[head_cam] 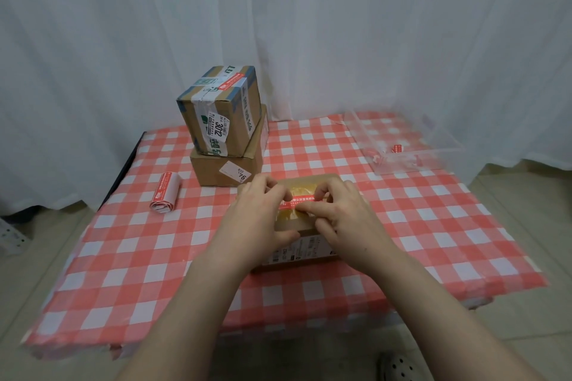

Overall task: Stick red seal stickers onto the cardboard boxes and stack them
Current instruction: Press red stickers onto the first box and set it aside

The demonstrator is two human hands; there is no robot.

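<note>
Red sticker roll [165, 192]: lies on its side at the left of the checked tablecloth [123, 257], apart from the boxes.
stack: upper box [221, 108] sits on lower box [229, 164], back centre-left, upper one turned slightly askew.
applied seal [233, 80]: red strip across the upper box's top.
left hand [260, 213]: fingers curled over the top of the near box [305, 249], thumb along its near top edge, grasping it.
near box: flat on the cloth, centre, just in front of the stack, partly hidden by both hands, yellowish tape on top.
red seal sticker [301, 199]: lies across the near box's top over the tape, between the two hands.
right hand [343, 219]: fingertips bent, pinching the sticker's right end at the box top.
clear tray [402, 145]: back right corner, blurred, red scraps inside.
white curtain [309, 25]: hangs behind the table.
shoe [399, 368]: on the floor at the bottom edge, right.
</note>
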